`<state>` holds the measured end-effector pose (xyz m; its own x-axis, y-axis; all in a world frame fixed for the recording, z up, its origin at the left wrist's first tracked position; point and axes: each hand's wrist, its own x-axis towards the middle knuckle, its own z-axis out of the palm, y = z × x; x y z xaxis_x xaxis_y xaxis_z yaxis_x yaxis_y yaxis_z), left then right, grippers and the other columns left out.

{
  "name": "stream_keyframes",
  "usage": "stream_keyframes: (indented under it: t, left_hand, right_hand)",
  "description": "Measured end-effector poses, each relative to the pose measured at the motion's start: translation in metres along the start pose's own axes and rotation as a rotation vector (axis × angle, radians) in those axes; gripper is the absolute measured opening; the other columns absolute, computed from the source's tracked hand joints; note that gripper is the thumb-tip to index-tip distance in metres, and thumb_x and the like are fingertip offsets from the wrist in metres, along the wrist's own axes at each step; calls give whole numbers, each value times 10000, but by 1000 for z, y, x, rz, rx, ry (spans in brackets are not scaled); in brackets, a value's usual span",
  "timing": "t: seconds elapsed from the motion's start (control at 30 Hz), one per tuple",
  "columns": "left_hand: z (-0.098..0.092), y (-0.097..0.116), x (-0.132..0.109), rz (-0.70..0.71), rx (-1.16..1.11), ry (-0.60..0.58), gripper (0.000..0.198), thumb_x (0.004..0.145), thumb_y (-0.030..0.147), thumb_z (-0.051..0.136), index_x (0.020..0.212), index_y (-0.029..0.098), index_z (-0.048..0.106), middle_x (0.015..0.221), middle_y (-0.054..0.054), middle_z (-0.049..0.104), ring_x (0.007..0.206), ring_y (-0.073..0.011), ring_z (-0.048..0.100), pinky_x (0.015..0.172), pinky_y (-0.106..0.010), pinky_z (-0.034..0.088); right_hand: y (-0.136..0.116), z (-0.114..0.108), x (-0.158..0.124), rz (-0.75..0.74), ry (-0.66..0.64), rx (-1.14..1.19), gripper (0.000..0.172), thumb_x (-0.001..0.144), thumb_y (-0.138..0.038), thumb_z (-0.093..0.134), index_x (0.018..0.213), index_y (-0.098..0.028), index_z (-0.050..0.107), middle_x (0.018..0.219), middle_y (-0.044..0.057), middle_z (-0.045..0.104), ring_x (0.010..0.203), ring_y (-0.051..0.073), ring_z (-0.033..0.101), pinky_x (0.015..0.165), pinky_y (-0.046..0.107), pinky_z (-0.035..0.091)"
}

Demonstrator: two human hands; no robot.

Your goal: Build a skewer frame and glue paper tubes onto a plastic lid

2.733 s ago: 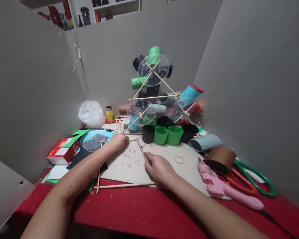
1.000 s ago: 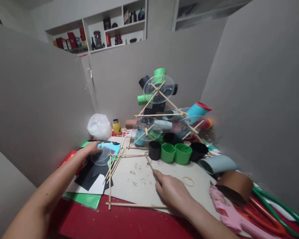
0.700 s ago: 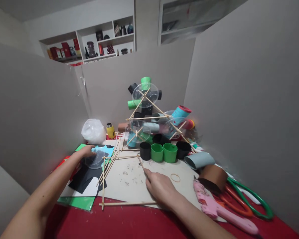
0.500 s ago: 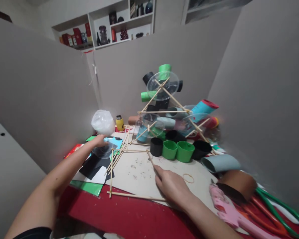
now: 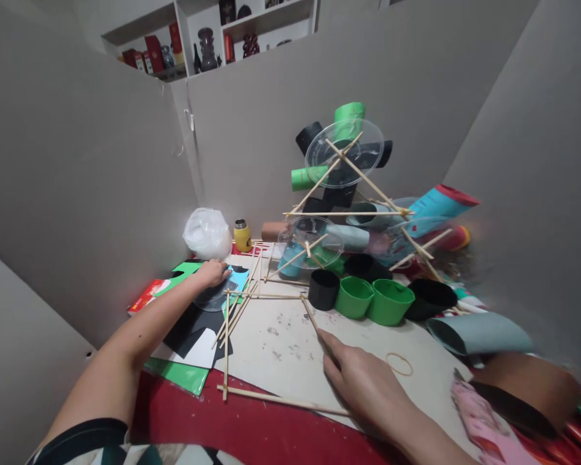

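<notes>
My right hand [image 5: 361, 374] is closed on a thin wooden stick [image 5: 311, 314], the right side of a four-sided stick frame lying on the board. Thin bands seem to bind the frame's corners. My left hand [image 5: 214, 274] reaches over a clear plastic lid [image 5: 212, 299] and a piece of blue paper [image 5: 239, 276]. Its fingers look stretched out, with nothing visible in them; their tips are hard to make out. Several loose sticks [image 5: 237, 318] lie across the frame's left side. A rubber band [image 5: 399, 363] rests to the right of my right hand.
Behind the frame stands a structure of sticks, clear lids [image 5: 345, 154] and paper tubes, with green cups [image 5: 391, 301] in front. A pink glue gun [image 5: 487, 420] and a brown tube [image 5: 527, 391] lie right. A yellow bottle [image 5: 243, 237] and white bag [image 5: 207, 234] stand back left.
The view has shifted, so things appear further right and a little closer. My left hand has moved slightly right over the lid and blue paper. My right hand keeps its hold on the stick.
</notes>
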<state>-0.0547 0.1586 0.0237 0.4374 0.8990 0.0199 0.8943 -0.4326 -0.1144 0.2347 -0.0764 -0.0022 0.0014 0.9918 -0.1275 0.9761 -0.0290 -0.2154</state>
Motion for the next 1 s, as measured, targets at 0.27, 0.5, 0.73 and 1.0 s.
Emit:
stream_keyframes:
  t: [0.27,0.5,0.73,1.0]
  left_hand:
    - [3,-8,5,-8,10,1,392,952,448,430,1099,139,620,1127,-130,623,1057,-242,585,932,-415,457]
    - [-4,-12,10,-40,-27,-76,382,937,437,479,1152,143,594,1167,-123,604,1051,-233,584,921,-427,466]
    - [-24,-24,11,-31,-110,-276,387,850,417,624,1131,151,619,1086,-74,656,947,-207,626,843,-361,506]
    - [-33,-37,1,-60,-206,-364,558,649,415,748,1142,177,641,1033,-54,696,875,-203,640,700,-244,471]
  right_hand:
    - [1,1,2,23,-40,58,521,925,-218,351,1439,-187,434,1011,144,741,927,320,692,728,367,452]
    - [5,6,7,43,-59,54,539,926,-247,336,1457,-194,411,1045,136,737,950,328,689,763,396,472]
    - [7,8,7,63,-100,58,541,937,-277,326,1469,-204,388,1061,130,732,969,334,682,788,415,478]
    - [9,11,7,45,-57,74,537,919,-282,353,1446,-212,434,994,125,750,909,330,701,738,398,491]
